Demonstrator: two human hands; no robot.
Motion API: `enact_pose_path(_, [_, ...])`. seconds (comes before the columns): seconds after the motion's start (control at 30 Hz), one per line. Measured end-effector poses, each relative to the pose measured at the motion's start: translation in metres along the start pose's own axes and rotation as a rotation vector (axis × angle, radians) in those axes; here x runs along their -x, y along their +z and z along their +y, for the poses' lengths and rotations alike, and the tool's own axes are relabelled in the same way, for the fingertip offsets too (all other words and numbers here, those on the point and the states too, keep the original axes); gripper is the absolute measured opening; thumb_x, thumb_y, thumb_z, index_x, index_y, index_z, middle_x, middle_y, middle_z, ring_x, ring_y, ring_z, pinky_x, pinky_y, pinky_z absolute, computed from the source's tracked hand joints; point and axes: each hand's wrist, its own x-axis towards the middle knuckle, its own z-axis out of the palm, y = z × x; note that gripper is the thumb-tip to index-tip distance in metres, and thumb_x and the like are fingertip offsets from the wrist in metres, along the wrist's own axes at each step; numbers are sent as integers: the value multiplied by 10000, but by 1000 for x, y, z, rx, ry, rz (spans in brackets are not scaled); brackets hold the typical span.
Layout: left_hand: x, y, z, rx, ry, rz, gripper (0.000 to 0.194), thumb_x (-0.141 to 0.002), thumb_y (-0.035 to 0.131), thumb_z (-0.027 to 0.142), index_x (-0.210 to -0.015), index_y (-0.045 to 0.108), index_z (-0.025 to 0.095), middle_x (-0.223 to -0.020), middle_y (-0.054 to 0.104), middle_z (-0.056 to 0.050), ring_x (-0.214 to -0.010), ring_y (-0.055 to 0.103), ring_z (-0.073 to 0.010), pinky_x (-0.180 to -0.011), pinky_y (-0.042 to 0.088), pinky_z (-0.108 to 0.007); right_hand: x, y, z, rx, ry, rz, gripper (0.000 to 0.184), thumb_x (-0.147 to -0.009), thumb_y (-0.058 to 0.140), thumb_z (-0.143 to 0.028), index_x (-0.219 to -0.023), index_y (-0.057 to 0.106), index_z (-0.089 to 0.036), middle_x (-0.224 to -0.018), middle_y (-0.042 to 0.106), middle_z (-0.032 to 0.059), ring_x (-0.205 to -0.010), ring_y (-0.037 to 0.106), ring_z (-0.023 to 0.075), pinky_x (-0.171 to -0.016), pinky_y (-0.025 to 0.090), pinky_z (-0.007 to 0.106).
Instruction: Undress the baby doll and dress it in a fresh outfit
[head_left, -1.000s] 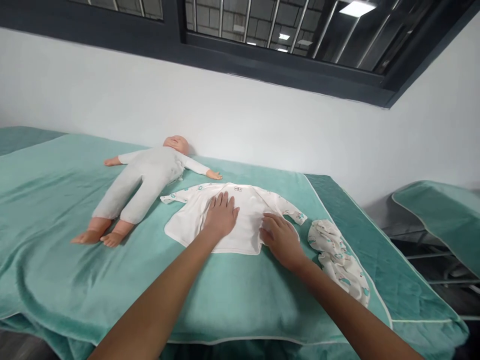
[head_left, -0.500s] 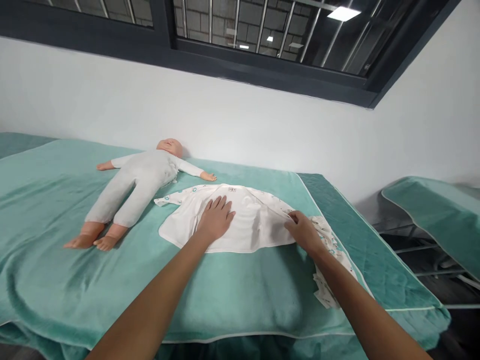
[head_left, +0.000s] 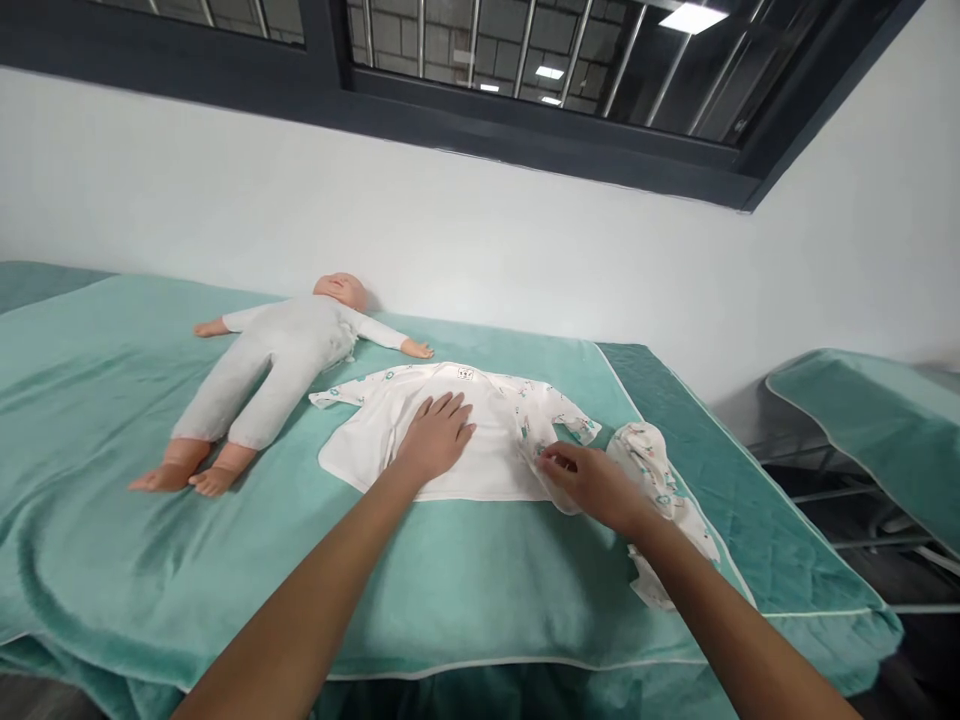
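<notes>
Baby shirt (head_left: pixel 491 425) lies spread on a light green blanket (head_left: pixel 465 590), near the middle of the bed, its neck edge towards the wall (head_left: pixel 510 240). White cloth faces up across its centre; both sleeves, printed with small motifs, reach outwards. A small dark-marked label (head_left: pixel 465 374) shows at the neck. On the right side, a printed panel shows print side up over the white.

Left hand (head_left: pixel 433 440) rests flat on the shirt, fingers extended. Right hand (head_left: pixel 596 485) is at the shirt's right-hand portion, fingers bent, thumb near the index finger; whether cloth is gripped cannot be determined. The two hands are apart.

A doll (head_left: pixel 300 335) in a white bodysuit lies face up to the left, one hand just beside the shirt. A crumpled printed garment (head_left: pixel 658 478) lies to the right, partly hidden by the right forearm. Above is a dark-framed window (head_left: pixel 525 125) with bars.
</notes>
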Motion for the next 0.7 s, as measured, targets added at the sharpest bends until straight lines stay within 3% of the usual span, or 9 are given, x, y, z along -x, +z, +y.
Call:
enact_pose_path(0.07, [0,0,0,7,-12,6,520,-1036,259,433,-1437,525,234,-1619,396,-23,-1509,327,-229,-1267,206,-465,-10,-2,7,46,47,159,377,-970,455,-521,-1005,681,-221,-911,699,53,-781,629,203,-676,417,305])
enact_pose_path(0.17, [-1,1,-1,21,-21,5,505,-1034,274,422,-1433,529,247,-1615,401,-11,-1505,334,-222,-1267,208,-459,-27,-6,29,326,144,386,384,-933,556,-409,-1225,608,-166,-1197,633,146,-1033,596,271,-802,446,344])
enact_pose_path(0.23, [-1,1,-2,29,-23,4,493,-1031,289,416,-1427,535,256,-1611,408,-5,-1501,341,-219,-1266,212,-455,-38,-8,40,510,156,355,346,-918,578,-329,-1220,610,-163,-1251,598,163,-1130,540,306,-855,430,366])
enact_pose_path(0.33, [-1,1,-2,37,-23,13,486,-1030,297,411,-1415,548,254,-1604,420,-4,-1495,352,-216,-1265,218,-452,-50,-17,45,667,100,305,218,-951,484,-226,-1085,649,-178,-1133,626,138,-1093,522,297,-839,399,359])
enact_pose_path(0.5, [-2,-1,-2,48,-25,21,482,-1029,299,407,-1405,559,254,-1594,437,-4,-1485,368,-213,-1261,228,-451,-61,-26,46,870,68,488,316,-977,345,-143,-1099,636,-132,-1162,590,187,-1091,479,330,-834,363,402])
enact_pose_path(0.63, [-3,-2,-2,63,-39,14,461,-1025,317,389,-1391,571,273,-1587,446,1,-1482,374,-203,-1259,235,-445,-56,-10,54,885,70,334,313,-909,389,-71,-1089,640,-120,-1179,582,204,-1093,485,339,-849,367,422])
enact_pose_path(0.7, [-3,-2,-2,67,-40,12,456,-1022,322,387,-1387,573,281,-1587,446,5,-1483,373,-200,-1259,234,-442,-53,-2,55,826,97,319,312,-886,411,-66,-1090,640,-124,-1195,581,201,-1106,487,343,-853,380,424])
